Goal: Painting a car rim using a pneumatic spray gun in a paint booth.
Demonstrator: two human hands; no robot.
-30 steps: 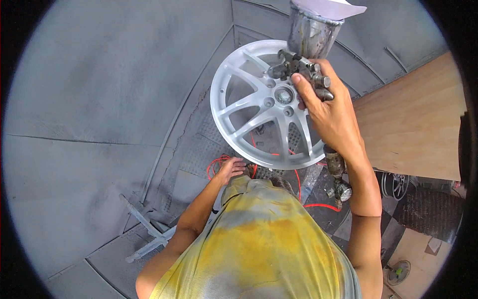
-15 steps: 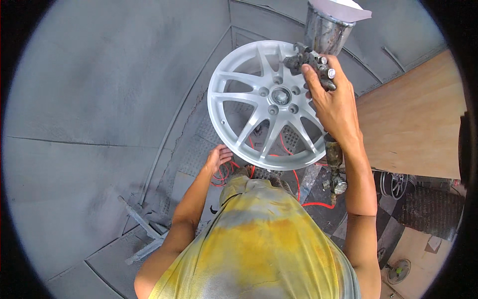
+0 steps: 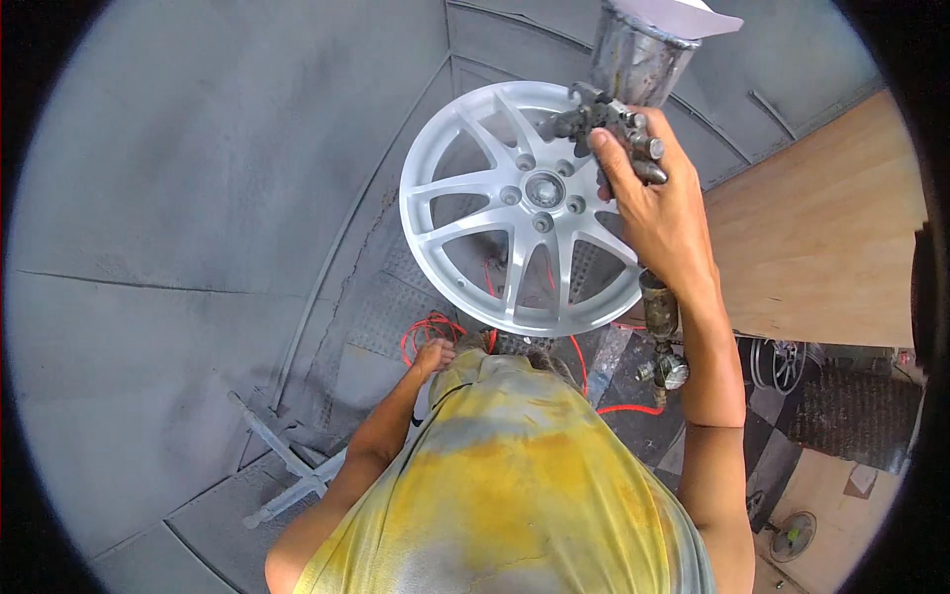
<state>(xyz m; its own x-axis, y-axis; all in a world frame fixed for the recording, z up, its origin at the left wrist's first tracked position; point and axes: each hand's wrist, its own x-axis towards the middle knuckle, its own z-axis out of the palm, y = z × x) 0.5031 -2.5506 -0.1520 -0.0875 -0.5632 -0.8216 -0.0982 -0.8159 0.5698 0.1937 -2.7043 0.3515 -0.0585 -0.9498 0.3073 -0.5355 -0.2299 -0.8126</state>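
A silver-white alloy wheel (image 3: 515,233) with split spokes faces me, its holes round a hub centre. My right hand (image 3: 658,193) grips a spray gun (image 3: 604,124), its nozzle end in front of the wheel's upper right. The gun's metal paint cup (image 3: 643,59) rises above, topped by a pale sheet (image 3: 683,15). Below that hand hang a dark cylindrical fitting (image 3: 660,307) and a metal valve piece (image 3: 665,371), with a red hose (image 3: 623,407). My left hand (image 3: 433,356) is low beside my shirt, fingers curled, apart from the rim; I see nothing in it.
A grey wall (image 3: 178,178) curves along the left, with a grey crossed stand (image 3: 297,465) at its foot. Red hose coils (image 3: 421,332) lie on the floor. At right are a wooden panel (image 3: 811,238), another wheel (image 3: 780,366) and a fan (image 3: 794,538).
The wheel has turned anticlockwise and appears slightly further left. My left hand has dropped away from its lower rim, its fingers curling in. The spray gun has shifted slightly left.
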